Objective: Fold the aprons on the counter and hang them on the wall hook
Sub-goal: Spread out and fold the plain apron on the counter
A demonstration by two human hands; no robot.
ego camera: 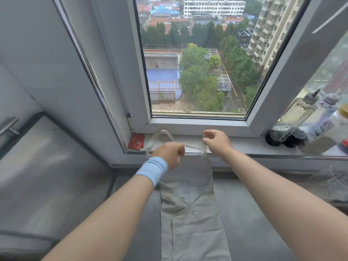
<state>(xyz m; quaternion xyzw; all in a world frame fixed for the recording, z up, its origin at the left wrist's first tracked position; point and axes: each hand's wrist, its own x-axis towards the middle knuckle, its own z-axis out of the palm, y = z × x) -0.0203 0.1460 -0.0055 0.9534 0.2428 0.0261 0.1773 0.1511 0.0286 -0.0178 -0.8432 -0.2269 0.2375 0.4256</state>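
Note:
A grey-green apron [194, 219] hangs folded into a long narrow strip from the window sill down in front of the grey counter [263, 213]. Its thin neck strap [160, 134] loops up over the sill. My left hand [169, 155], with a light blue wristband, grips the strap at the top left of the apron. My right hand [216, 143] pinches the strap at the top right, close to the window frame. A short shiny bar [194, 152] shows between the two hands; whether it is a hook I cannot tell.
A red packet [136, 141] lies in the sill's left corner. Squeeze bottles [293, 117] lean on the right part of the sill. A steel surface [47, 166] with a handle stands at the left. The window looks down on trees and buildings.

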